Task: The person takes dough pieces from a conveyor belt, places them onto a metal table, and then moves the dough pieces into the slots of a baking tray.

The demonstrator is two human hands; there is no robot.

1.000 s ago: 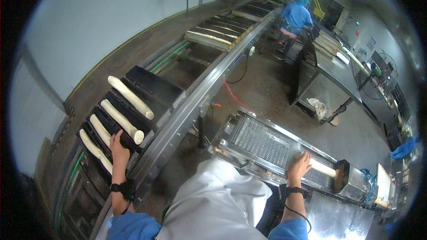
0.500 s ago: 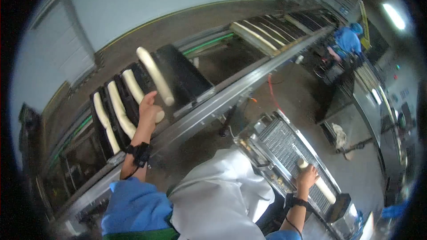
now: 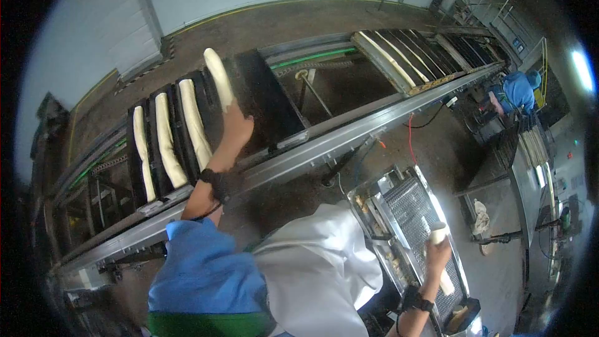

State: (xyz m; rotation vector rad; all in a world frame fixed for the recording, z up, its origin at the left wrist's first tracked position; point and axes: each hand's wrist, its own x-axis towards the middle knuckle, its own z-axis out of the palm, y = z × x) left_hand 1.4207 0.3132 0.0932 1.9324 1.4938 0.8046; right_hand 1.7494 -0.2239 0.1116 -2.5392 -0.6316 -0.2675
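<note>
Near the black trough tray (image 3: pixel 259 103), my left hand (image 3: pixel 237 126) is closed around the lower part of a long pale dough roll (image 3: pixel 217 75), hiding its near end. Three more dough rolls (image 3: pixel 165 140) lie side by side in the tray's grooves to the left. On the right, my right hand (image 3: pixel 438 254) is wrapped around another dough roll (image 3: pixel 438 232) above a metal mesh conveyor (image 3: pixel 409 209). That roll's upper end sticks out above the fingers, and its lower part shows below them.
A metal rail (image 3: pixel 331 128) runs along the tray line. Farther along it sits another tray (image 3: pixel 399 56) with thin dough strips. A person in blue (image 3: pixel 519 92) is at the far right, beside a metal table (image 3: pixel 515 175).
My left hand has moved right and up from the third roll onto the fourth. My right hand has tilted its dough roll more upright. The view has shifted a little.
</note>
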